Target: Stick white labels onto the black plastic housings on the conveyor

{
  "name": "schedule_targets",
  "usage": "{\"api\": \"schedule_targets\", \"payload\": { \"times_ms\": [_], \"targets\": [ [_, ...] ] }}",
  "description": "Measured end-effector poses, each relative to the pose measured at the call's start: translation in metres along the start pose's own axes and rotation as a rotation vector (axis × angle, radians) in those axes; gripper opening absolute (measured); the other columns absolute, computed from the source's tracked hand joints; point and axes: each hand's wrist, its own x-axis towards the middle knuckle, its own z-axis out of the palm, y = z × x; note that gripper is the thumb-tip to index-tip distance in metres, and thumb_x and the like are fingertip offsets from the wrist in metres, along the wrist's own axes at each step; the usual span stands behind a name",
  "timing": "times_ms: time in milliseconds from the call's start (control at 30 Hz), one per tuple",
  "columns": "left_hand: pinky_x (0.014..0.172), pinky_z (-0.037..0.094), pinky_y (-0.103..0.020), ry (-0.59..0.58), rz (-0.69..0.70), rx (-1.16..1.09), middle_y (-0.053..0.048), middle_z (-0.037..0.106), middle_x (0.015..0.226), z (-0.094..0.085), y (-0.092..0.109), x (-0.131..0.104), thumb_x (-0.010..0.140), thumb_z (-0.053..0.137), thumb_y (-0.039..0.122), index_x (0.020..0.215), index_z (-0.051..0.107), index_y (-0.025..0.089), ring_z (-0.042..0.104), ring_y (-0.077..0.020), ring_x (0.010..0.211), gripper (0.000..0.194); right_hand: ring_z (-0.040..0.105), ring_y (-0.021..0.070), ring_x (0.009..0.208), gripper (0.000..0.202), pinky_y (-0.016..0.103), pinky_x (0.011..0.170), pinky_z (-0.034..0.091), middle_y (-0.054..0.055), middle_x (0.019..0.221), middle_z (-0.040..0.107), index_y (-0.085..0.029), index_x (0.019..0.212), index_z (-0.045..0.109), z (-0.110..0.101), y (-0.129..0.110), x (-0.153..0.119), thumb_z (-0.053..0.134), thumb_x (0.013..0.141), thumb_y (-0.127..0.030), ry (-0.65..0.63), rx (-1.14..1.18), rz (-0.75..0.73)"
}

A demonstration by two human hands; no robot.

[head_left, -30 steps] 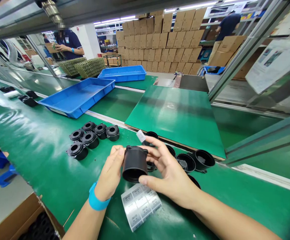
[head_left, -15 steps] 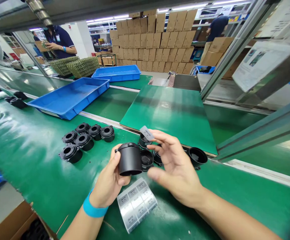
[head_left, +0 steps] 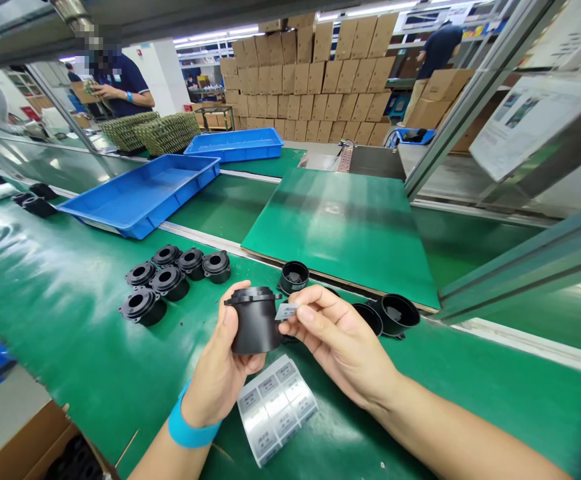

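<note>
A black cylindrical housing [head_left: 254, 323], its flanged end up, is held in my left hand [head_left: 220, 367], which wears a blue wristband. Between the thumb and fingers of my right hand [head_left: 337, 340] is a small silver label [head_left: 286, 311], close against the right side of the housing; whether it touches cannot be told. Below, a curled sheet of silver labels [head_left: 277, 410] lies on the green table [head_left: 180, 363]. Several black housings [head_left: 170, 281] stand to the left. Others with open tops [head_left: 397, 315] are behind and right of my right hand, partly hidden by it.
Two blue trays [head_left: 143, 193] lie beyond the housings on the left. A green board [head_left: 335, 220] is ahead, beside a metal post [head_left: 480, 100]. At the lower left is a cardboard box [head_left: 45, 443] with black parts. Two people are in the background, near stacked cartons [head_left: 310, 80].
My right hand has closed in a pinch and brought the label down and left to the housing. The housing has turned slightly in my left hand.
</note>
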Motion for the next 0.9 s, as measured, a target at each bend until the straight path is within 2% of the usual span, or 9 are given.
{"api": "schedule_targets", "payload": {
  "times_ms": [200,267,333,400,500,667,800,900],
  "targets": [
    [0.048,0.033,-0.016,0.061,0.013,0.087,0.001,0.063,0.097,0.007,-0.004,-0.002,0.092,0.068,0.074,0.141,0.054,0.035,0.041,-0.0018,0.050,0.064,0.065,0.0102,0.083,0.017,0.019,0.084,0.052,-0.001,0.089,0.073,-0.021,0.094,0.079,-0.002,-0.001,0.001,0.092,0.093,-0.031,0.035,-0.053,-0.019],
    [0.048,0.032,-0.017,0.069,0.020,0.108,0.002,0.062,0.096,0.008,-0.004,-0.001,0.093,0.064,0.076,0.141,0.052,0.035,0.040,-0.0016,0.049,0.064,0.064,0.0096,0.082,0.024,0.019,0.083,0.051,-0.003,0.087,0.073,-0.024,0.109,0.078,-0.002,-0.002,0.001,0.094,0.091,-0.029,0.045,-0.040,0.016],
    [0.048,0.030,-0.017,0.082,0.025,0.138,0.003,0.061,0.095,0.008,-0.004,-0.001,0.095,0.059,0.077,0.140,0.050,0.036,0.038,-0.0020,0.049,0.062,0.063,0.0093,0.081,0.044,0.020,0.083,0.049,-0.006,0.085,0.073,-0.029,0.127,0.070,-0.002,-0.003,0.001,0.095,0.090,-0.026,0.052,-0.018,0.060],
    [0.048,0.030,-0.018,0.096,0.034,0.173,0.004,0.059,0.093,0.007,-0.004,-0.001,0.096,0.057,0.078,0.139,0.049,0.037,0.037,-0.0028,0.050,0.060,0.063,0.0089,0.080,0.054,0.020,0.082,0.048,-0.007,0.084,0.073,-0.029,0.134,0.064,-0.002,-0.003,0.001,0.095,0.090,-0.024,0.052,-0.014,0.084],
    [0.050,0.032,-0.018,0.120,0.062,0.243,0.003,0.057,0.097,0.005,-0.007,-0.001,0.096,0.056,0.079,0.138,0.049,0.039,0.037,-0.0052,0.055,0.058,0.064,0.0086,0.081,0.056,0.021,0.083,0.047,-0.006,0.086,0.074,-0.026,0.133,0.060,-0.003,-0.001,0.001,0.096,0.090,-0.026,0.025,-0.051,0.109],
    [0.054,0.041,-0.022,0.155,0.121,0.407,-0.002,0.056,0.107,-0.001,-0.012,-0.003,0.095,0.055,0.079,0.141,0.050,0.038,0.043,-0.0126,0.067,0.062,0.063,0.0081,0.074,0.061,0.021,0.074,0.046,-0.007,0.083,0.075,-0.026,0.131,0.055,-0.005,0.003,0.001,0.098,0.087,-0.028,-0.044,-0.168,0.114],
    [0.058,0.046,-0.026,0.108,0.156,0.441,-0.007,0.057,0.123,-0.003,-0.012,-0.004,0.097,0.054,0.078,0.141,0.048,0.035,0.053,-0.0175,0.078,0.062,0.064,0.0082,0.071,0.058,0.021,0.071,0.046,-0.008,0.081,0.075,-0.025,0.129,0.054,-0.007,0.001,0.001,0.096,0.088,-0.027,-0.076,-0.209,0.115],
    [0.063,0.049,-0.029,0.082,0.184,0.452,-0.008,0.058,0.128,-0.003,-0.011,-0.005,0.098,0.052,0.077,0.141,0.047,0.033,0.059,-0.0211,0.087,0.061,0.066,0.0093,0.071,0.061,0.021,0.071,0.048,-0.007,0.080,0.076,-0.024,0.127,0.054,-0.008,-0.002,0.002,0.098,0.084,-0.021,-0.080,-0.216,0.128]
  ]
}}
